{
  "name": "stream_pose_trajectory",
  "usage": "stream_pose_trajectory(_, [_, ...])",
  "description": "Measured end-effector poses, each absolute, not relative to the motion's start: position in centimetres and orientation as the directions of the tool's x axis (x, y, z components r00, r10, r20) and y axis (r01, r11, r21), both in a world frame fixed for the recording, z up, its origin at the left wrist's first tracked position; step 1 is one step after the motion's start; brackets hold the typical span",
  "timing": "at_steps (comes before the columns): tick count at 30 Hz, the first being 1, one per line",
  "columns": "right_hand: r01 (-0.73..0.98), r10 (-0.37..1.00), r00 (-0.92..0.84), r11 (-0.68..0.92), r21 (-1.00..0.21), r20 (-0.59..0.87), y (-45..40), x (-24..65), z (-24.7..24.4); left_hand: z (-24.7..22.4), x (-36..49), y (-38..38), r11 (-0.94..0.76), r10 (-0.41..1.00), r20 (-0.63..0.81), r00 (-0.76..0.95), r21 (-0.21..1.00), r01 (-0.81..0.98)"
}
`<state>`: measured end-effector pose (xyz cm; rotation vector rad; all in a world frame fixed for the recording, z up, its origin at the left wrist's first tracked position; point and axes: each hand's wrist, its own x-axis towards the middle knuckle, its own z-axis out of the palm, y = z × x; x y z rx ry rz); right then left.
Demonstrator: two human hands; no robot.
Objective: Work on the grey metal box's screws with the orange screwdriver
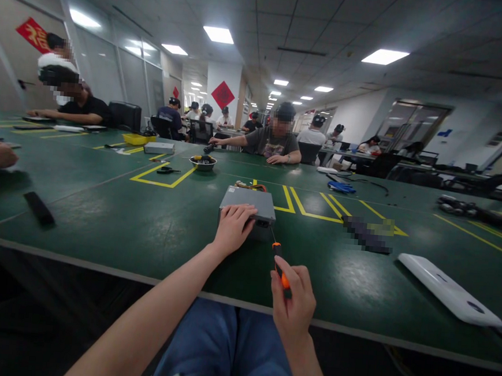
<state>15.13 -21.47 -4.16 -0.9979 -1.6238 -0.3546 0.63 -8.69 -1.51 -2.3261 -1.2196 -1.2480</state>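
- The left hand (231, 228) lies palm down on a grey sheet-metal box, probably a power supply unit (248, 204), its fingers spread and not clamped around it.
- The right hand (293, 303) has its fingers closed around a screwdriver with an orange-and-black handle (280, 265), whose shaft points toward the box.
- From the right hand, the box sits at about 11 o'clock, on a green work table (100, 222), with the shaft tip just beside its near corner.
- The box looks stiff and fairly heavy for its size; its side walls seem the surest hold.
- A bundle of wires (250, 185) lies just behind it and looks the most delicate part.
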Motion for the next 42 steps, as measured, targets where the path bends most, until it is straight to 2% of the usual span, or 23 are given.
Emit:
stream_pose_trajectory(3, [0.751,0.429,-0.004,0.597,-0.281,0.903,-21.7,14.7,-3.8,-1.5,0.6,-8.7,-0.625,0.560,0.777,0.288,0.167,0.763])
stream_pose_trajectory(10, [0.670,0.533,0.057,0.606,-0.428,0.844,-22.5,14.5,-3.4,-1.5,0.6,-8.7,-0.625,0.567,0.770,0.292,0.171,0.762])
stream_pose_trajectory(16, [0.703,0.506,0.046,0.596,-0.388,0.861,-22.6,14.8,-3.2,-1.5,0.6,-8.7,-0.624,0.570,0.769,0.290,0.176,0.762])
stream_pose_trajectory(20, [0.740,0.442,0.119,0.558,-0.376,0.889,-22.4,14.7,-2.8,-1.5,0.6,-8.7,-0.625,0.573,0.767,0.288,0.182,0.759])
stream_pose_trajectory(23, [0.654,0.450,0.199,0.601,-0.460,0.870,-22.1,14.7,-2.9,-1.5,0.6,-8.7,-0.630,0.570,0.769,0.289,0.183,0.755])
stream_pose_trajectory(29, [0.538,0.553,0.187,0.634,-0.555,0.812,-22.5,14.9,-3.3,-1.5,0.6,-8.8,-0.632,0.569,0.771,0.286,0.188,0.752])
stream_pose_trajectory(34, [0.522,0.557,0.187,0.642,-0.562,0.809,-22.7,14.7,-3.5,-1.5,0.6,-8.6,-0.628,0.567,0.770,0.292,0.174,0.759])
stream_pose_trajectory(39, [0.385,0.555,0.279,0.683,-0.621,0.784,-21.7,14.4,-3.8,-1.5,0.6,-8.6,-0.625,0.563,0.774,0.289,0.170,0.762])
stream_pose_trajectory(42, [0.391,0.552,0.247,0.695,-0.603,0.796,-21.6,14.4,-3.7,-1.6,0.6,-8.6,-0.624,0.561,0.777,0.285,0.170,0.763])
